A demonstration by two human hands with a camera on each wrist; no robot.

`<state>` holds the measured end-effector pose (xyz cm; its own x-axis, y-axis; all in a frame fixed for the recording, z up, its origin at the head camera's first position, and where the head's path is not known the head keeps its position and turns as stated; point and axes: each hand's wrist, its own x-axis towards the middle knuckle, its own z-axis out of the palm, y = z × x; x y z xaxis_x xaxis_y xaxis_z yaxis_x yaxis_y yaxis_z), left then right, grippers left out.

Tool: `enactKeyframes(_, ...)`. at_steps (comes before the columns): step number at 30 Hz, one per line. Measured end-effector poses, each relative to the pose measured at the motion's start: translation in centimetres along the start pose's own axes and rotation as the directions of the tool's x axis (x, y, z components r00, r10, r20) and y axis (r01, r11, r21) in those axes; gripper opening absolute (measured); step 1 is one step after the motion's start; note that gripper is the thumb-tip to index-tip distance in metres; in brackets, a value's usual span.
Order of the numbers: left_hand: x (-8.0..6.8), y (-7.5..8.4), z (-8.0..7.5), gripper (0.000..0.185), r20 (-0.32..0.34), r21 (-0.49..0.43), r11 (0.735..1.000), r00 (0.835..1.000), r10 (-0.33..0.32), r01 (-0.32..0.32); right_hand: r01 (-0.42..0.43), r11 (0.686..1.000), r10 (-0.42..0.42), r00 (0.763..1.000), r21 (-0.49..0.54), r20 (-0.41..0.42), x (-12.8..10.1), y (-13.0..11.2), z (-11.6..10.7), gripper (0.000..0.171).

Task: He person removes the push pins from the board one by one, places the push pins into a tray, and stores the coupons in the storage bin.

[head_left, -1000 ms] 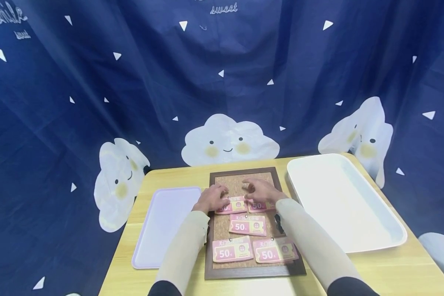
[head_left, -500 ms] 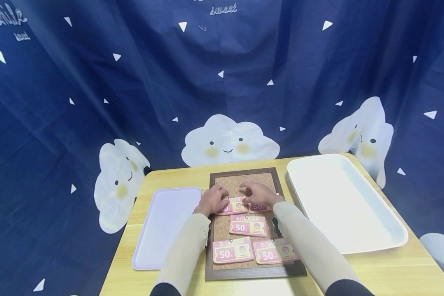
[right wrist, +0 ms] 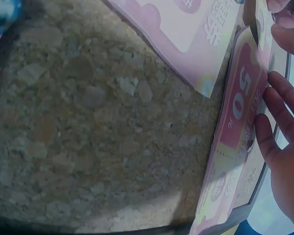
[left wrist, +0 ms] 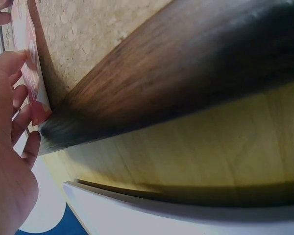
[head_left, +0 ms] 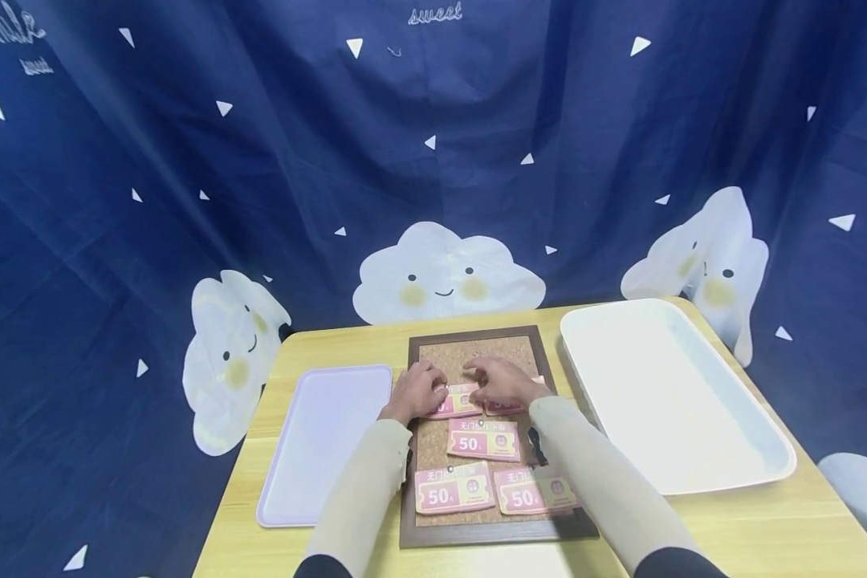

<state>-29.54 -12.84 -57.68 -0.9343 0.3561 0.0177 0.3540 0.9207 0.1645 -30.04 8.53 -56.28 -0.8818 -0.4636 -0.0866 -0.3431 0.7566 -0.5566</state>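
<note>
Left hand (head_left: 413, 392) at the left end of the upper-left coupon (head_left: 457, 405), thumb against the card with the other fingers bent; pinching or merely pressing, impossible to tell. Right hand (head_left: 504, 381) by the same coupon's right end, fingers bent, tips partly hidden; no telling about a grasp there either. Just beside the right hand, the upper-right coupon (right wrist: 240, 98). All on the cork board (head_left: 431, 446), above the middle coupon (head_left: 482, 440).

Probably very light and thin, stiff enough to keep its shape yet quick to crease, perhaps slippery if glossy, and liable to tear around the small pin (head_left: 447, 386) at the top edge. Best taken by the short ends, away from that pin.

Farther from the hands, two lower coupons (head_left: 453, 490) near the board's bottom edge. Outside the board, a lilac tray (head_left: 325, 433) to the left and a white tray (head_left: 672, 393) to the right, both on the pale wooden surface (head_left: 347, 345). Behind everything, a dark blue curtain (head_left: 433, 177) with smiling clouds.
</note>
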Motion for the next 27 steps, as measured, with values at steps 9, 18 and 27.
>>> enactKeyframes(9,0.43,0.18,0.12,0.019,0.007,0.01,0.999,0.999,-0.031,0.031,0.02,1.0,-0.02,1.0,-0.019,0.024,0.4,-0.01,0.35,0.065)
enactKeyframes(18,0.54,0.56,-0.17,0.013,-0.002,0.011,0.999,0.999,-0.033,0.033,0.06,0.998,-0.06,0.998,-0.034,-0.003,0.55,0.07,0.59,0.059)
enactKeyframes(27,0.72,0.47,0.02,0.009,-0.029,0.017,1.0,0.999,0.012,-0.012,0.035,0.998,-0.034,0.999,-0.051,0.003,0.84,0.1,0.7,0.048)
